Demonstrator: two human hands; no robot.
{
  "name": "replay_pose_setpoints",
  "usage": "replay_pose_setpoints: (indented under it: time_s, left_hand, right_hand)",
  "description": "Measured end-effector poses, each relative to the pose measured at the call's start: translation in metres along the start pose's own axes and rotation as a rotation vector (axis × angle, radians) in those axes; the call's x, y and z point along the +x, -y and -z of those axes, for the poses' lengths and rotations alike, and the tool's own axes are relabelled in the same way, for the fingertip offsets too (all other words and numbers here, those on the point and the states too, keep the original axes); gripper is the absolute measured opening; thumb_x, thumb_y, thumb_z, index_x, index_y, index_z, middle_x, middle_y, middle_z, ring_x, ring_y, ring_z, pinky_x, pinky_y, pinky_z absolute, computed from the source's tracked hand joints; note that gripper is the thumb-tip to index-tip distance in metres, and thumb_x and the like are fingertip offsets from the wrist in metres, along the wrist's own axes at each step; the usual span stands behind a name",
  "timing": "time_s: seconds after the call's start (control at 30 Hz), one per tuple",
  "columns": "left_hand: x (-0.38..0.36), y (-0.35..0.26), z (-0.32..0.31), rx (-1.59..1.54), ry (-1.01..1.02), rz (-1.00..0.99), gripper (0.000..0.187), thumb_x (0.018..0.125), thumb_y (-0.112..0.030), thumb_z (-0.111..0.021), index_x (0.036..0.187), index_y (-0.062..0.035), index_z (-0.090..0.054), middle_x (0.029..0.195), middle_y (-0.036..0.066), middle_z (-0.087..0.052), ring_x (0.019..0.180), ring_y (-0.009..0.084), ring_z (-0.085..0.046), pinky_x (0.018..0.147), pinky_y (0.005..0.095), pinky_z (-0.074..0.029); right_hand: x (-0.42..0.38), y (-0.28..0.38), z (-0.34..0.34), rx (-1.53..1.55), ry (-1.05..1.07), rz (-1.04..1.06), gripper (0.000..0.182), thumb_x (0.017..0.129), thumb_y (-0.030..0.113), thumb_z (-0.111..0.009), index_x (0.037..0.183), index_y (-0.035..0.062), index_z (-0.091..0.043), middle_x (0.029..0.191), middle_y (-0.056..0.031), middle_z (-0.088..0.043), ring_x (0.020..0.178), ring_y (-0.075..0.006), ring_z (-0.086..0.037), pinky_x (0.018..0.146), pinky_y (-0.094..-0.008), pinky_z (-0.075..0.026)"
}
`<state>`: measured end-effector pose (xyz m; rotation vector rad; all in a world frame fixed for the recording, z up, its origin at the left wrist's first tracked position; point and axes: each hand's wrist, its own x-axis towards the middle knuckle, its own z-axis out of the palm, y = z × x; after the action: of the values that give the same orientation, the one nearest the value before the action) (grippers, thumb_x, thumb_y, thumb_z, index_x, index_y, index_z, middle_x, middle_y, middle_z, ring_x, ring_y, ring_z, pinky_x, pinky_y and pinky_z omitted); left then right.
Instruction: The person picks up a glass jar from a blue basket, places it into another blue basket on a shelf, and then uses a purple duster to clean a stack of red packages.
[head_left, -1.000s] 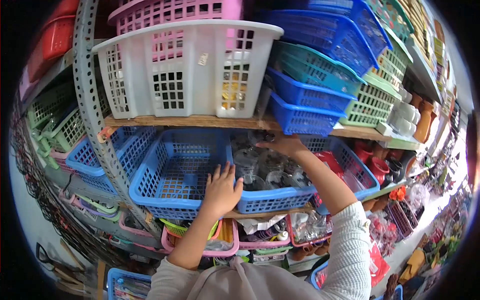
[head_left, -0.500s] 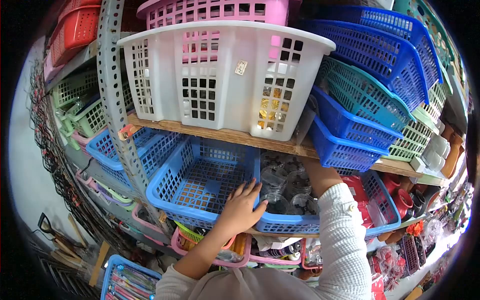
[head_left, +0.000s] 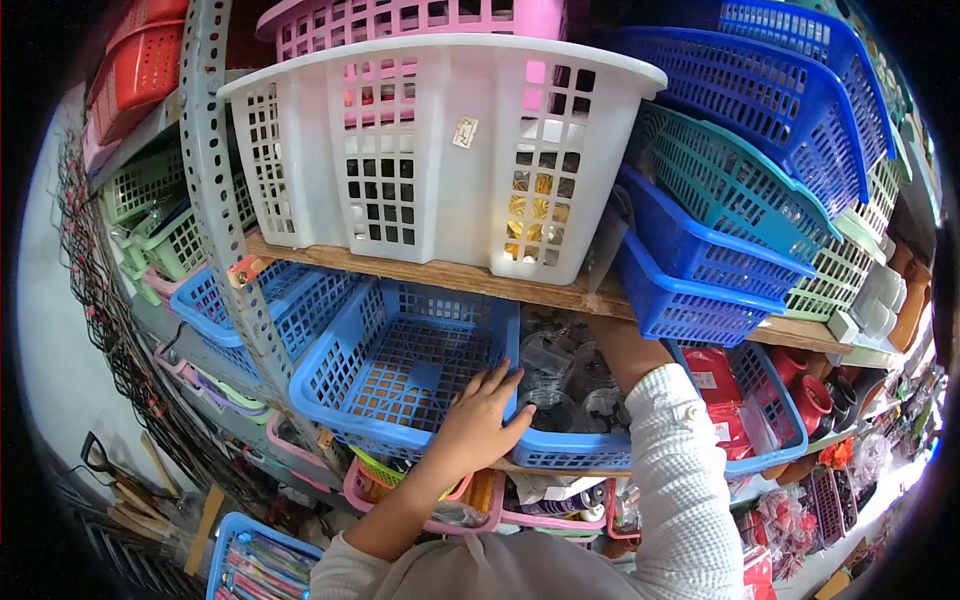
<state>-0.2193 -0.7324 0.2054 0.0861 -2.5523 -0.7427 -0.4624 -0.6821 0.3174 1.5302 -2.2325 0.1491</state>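
Right hand [head_left: 610, 332] reaches over a basket [head_left: 572, 441] of clear containers [head_left: 550, 407]
It goes under the shelf [head_left: 430, 272], fingers hidden, grip unclear; left hand [head_left: 482, 415], fingers spread, touches the neighbouring basket [head_left: 372, 422] at its rim.

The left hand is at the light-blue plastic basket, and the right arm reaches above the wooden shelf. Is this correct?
Not above: the head view shows the right arm reaching beneath the wooden shelf. The left hand is indeed at the light-blue plastic basket.
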Motion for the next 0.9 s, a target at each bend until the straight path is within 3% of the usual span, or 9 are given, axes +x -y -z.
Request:
replay_pose_setpoints:
  time_s: [0.2,0.4,0.47,0.5,0.57,0.73,0.9]
  left_hand:
    - [0.0,-0.004,0.004,-0.014,0.028,0.019,0.057,0.09,-0.037,-0.057,0.134,-0.0026,-0.049,0.146,0.02,-0.038,0.133,0.0407,-0.036,0.11,0.0444,-0.03]
    - [-0.001,0.0,0.0,-0.044,-0.044,-0.104,0.054,0.089,-0.035,-0.06,0.13,-0.0018,-0.053,0.139,0.024,-0.045,0.129,0.0415,-0.04,0.108,0.0447,-0.033]
    - [0.0,0.001,-0.001,-0.05,-0.03,-0.116,0.056,0.088,-0.04,-0.059,0.13,-0.0031,-0.054,0.141,0.021,-0.044,0.131,0.0414,-0.038,0.108,0.0467,-0.033]
    - [0.001,0.003,-0.003,-0.059,-0.056,-0.139,0.053,0.088,-0.038,-0.061,0.128,-0.0037,-0.055,0.139,0.02,-0.047,0.13,0.0413,-0.04,0.107,0.0467,-0.033]
    - [0.0,-0.002,-0.002,-0.122,-0.125,-0.208,0.044,0.086,-0.03,-0.064,0.122,-0.0043,-0.059,0.131,0.018,-0.053,0.126,0.0393,-0.044,0.105,0.0465,-0.035]
    - [-0.006,-0.034,0.004,-0.165,-0.228,-0.415,0.026,0.085,-0.014,-0.062,0.111,-0.0065,-0.063,0.124,0.01,-0.059,0.122,0.0332,-0.048,0.108,0.0457,-0.03]
    - [-0.028,-0.1,-0.04,-0.62,-0.066,-0.595,0.021,0.084,-0.006,-0.059,0.103,-0.0047,-0.066,0.12,0.011,-0.062,0.124,0.0311,-0.049,0.107,0.0432,-0.032]
  right_hand:
    - [-0.025,-0.013,-0.006,-0.016,0.123,-0.096,0.081,0.079,0.064,-0.06,0.138,0.0126,-0.041,0.143,-0.0185,-0.039,0.134,-0.0367,-0.032,0.111,-0.0489,-0.024]
    - [-0.062,-0.011,-0.022,-0.048,0.282,-0.301,0.083,0.08,0.064,-0.059,0.143,0.0143,-0.037,0.147,-0.0185,-0.035,0.138,-0.0367,-0.028,0.113,-0.0493,-0.021]
    - [-0.098,0.006,-0.015,0.056,0.237,-0.111,0.041,0.087,0.043,-0.062,0.105,0.0068,-0.062,0.107,-0.0146,-0.064,0.104,-0.0349,-0.06,0.089,-0.0463,-0.047]
    - [-0.12,0.017,-0.003,0.049,0.242,-0.155,0.041,0.087,0.043,-0.062,0.105,0.0068,-0.062,0.107,-0.0146,-0.064,0.104,-0.0349,-0.06,0.089,-0.0463,-0.047]
    - [-0.162,0.044,0.024,0.091,0.053,-0.049,0.033,0.086,0.037,-0.063,0.1,0.0075,-0.062,0.1,-0.0129,-0.064,0.095,-0.0349,-0.062,0.08,-0.045,-0.049]
    - [-0.252,0.094,0.079,0.143,-0.053,-0.214,0.028,0.086,0.033,-0.064,0.098,0.0079,-0.063,0.094,-0.012,-0.064,0.085,-0.0323,-0.063,0.073,-0.042,-0.05]
    - [-0.35,0.141,0.112,0.215,-0.094,-0.507,0.024,0.087,0.031,-0.063,0.095,0.0077,-0.064,0.088,-0.0123,-0.065,0.082,-0.032,-0.063,0.071,-0.0415,-0.049]
